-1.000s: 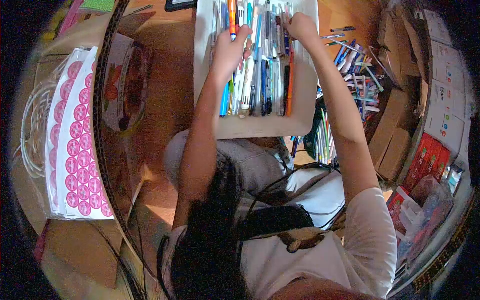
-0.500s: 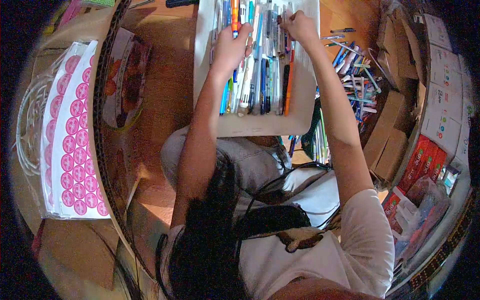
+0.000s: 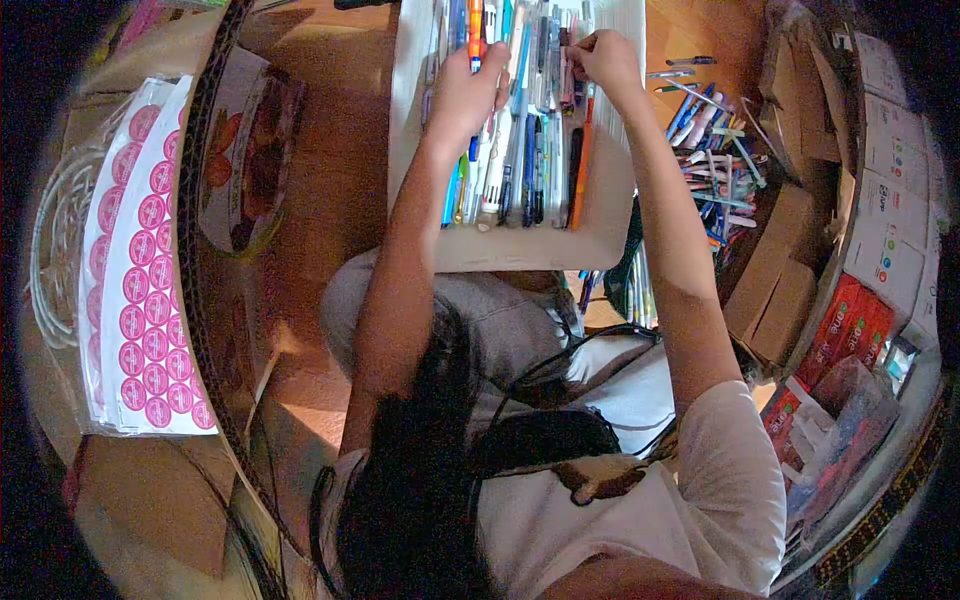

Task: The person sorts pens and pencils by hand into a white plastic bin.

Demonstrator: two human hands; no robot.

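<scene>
A white tray [image 3: 520,250] full of pens and markers [image 3: 525,165] rests over my lap. My left hand [image 3: 466,95] is closed around an orange pen [image 3: 475,30] near the tray's left side, above the other pens. Toward the right of the tray my right hand [image 3: 606,62] has thumb and finger pinched together at a dark pen [image 3: 568,85] among the row; whether it grips that pen is too small to tell. Near the tray's right wall lies an orange marker [image 3: 582,165], below my right hand.
A heap of loose pens [image 3: 715,170] lies on the wooden floor at the right, beside cardboard flaps [image 3: 775,270]. Farther right are white and red boxes [image 3: 850,320]. Sheets with pink round labels [image 3: 150,270] lie at the left, past a cardboard edge [image 3: 190,200].
My right hand has shifted slightly and its fingertips are a little lower over the pens. My left hand stays round the orange pen, slightly lower.
</scene>
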